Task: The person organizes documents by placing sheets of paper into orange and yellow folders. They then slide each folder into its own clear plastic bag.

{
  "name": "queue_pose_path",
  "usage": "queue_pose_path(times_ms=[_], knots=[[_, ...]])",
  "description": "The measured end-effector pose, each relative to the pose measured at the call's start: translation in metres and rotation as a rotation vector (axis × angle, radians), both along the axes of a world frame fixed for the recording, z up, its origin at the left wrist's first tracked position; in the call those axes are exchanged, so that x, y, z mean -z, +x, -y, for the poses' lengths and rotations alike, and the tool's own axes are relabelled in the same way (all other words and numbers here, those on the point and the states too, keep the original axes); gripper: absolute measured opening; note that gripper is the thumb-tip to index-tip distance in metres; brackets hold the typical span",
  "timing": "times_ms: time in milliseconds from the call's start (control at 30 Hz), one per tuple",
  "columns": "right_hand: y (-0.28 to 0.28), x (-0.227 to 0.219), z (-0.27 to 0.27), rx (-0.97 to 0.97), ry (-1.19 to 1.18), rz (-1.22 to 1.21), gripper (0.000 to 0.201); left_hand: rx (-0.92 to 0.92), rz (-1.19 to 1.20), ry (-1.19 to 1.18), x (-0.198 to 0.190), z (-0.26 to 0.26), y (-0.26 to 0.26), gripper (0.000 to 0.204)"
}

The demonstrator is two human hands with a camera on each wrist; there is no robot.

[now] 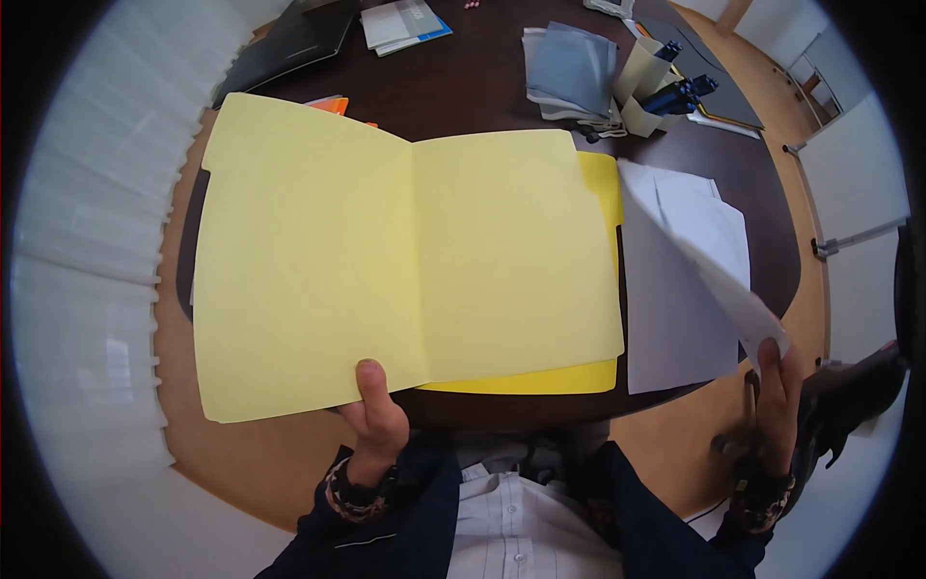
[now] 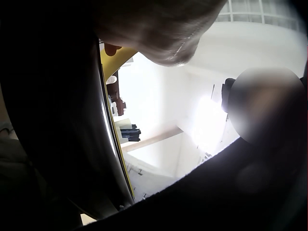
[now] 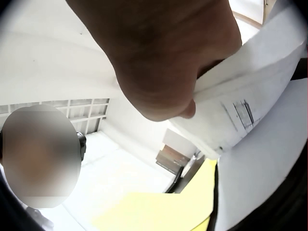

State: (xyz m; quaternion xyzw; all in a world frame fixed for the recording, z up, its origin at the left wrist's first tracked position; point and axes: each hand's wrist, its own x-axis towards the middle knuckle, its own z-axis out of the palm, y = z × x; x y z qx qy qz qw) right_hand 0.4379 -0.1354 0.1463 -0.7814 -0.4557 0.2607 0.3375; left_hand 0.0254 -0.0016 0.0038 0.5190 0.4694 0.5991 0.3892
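Note:
An unfolded pale yellow folder spreads across the left and middle of the head view. My left hand grips its lower edge near the fold, thumb on top. Under its right half lies a brighter yellow folder. To the right, my right hand pinches the lower right corner of white paper, lifted and curling over more sheets. In the right wrist view the hand holds the paper, which shows some dark marks. The left wrist view shows the left hand close up.
Pen holders with dark pens stand at the back right, beside a stack of bluish plastic sleeves. Booklets and a black laptop are at the back left. An orange item shows behind the pale folder.

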Motion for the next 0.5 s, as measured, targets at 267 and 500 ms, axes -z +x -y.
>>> queue_pose_path(times_ms=[267,500], knots=[[-0.073,0.008,-0.065,-0.381,0.137,0.256,0.042,-0.009,0.007,-0.006,0.005,-0.001,-0.003,0.048],[-0.059,0.043,-0.043,-0.399,0.076,0.454,0.055,0.012,0.0,0.002,-0.002,0.0,0.003,0.048]])
